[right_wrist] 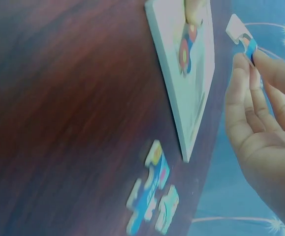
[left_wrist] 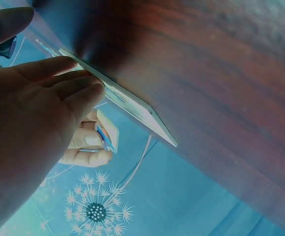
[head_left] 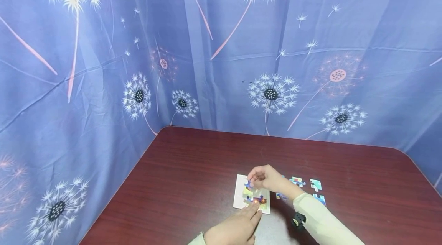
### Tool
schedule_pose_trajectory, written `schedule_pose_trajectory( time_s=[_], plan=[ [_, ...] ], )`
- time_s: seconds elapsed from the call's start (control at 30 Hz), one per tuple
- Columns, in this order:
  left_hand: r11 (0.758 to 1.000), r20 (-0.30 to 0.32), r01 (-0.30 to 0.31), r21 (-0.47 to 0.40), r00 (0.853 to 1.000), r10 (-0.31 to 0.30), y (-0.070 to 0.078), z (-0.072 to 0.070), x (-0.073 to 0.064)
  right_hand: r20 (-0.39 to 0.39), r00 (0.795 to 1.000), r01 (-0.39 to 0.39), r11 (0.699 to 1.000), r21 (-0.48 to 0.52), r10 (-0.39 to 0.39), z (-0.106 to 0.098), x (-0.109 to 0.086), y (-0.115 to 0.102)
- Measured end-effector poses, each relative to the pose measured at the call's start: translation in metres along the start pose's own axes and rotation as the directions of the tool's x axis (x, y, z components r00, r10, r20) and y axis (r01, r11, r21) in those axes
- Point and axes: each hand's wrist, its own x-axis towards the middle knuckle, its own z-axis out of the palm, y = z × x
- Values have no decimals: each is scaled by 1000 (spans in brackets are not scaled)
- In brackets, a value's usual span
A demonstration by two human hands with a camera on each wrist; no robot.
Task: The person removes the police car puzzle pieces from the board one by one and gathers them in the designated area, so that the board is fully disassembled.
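A white-rimmed jigsaw board (head_left: 239, 199) lies on the table, with joined pieces (head_left: 259, 200) along its near side. My left hand (head_left: 238, 226) reaches in from the front, its straight fingertips resting on those pieces. Over the board's far part, my right hand (head_left: 268, 179) pinches a jigsaw piece (right_wrist: 237, 29) between thumb and fingers. That piece stands tilted, raised above the board in the right wrist view. Its pale edge and blue print show in the left wrist view too, beyond the left hand (left_wrist: 39, 108).
Several loose jigsaw pieces (head_left: 315, 184) lie right of the board, some partly hidden by the right forearm. A black wrist camera (head_left: 298, 219) sits on the right sleeve. The dark red wooden table (head_left: 179, 176) meets a blue dandelion-print curtain (head_left: 221, 84) at the back and left.
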Motion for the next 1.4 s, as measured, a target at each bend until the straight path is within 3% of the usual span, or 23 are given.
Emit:
schedule_pose_trajectory(
  time_s=[0.37,0.7,0.93,1.1,1.4],
  plan=[
    [1000,12,12,-13,1000,-12,1,-1,0,-69,995,-73,995,-62,69,-22,-23,4],
    [1000,0,10,-17,1000,-10,0,3,1,-60,994,-96,993,-71,92,-41,-47,9],
    [1000,-5,-3,19,1000,3,-1,5,2,-33,999,-33,999,-37,32,-47,-65,16],
    [1000,-6,-16,-6,1000,16,-1,5,2,4,999,38,999,17,-38,-48,-77,20],
    [1000,-3,-16,-24,1000,16,-1,5,3,51,996,68,996,53,-71,-47,-90,27]
  ],
)
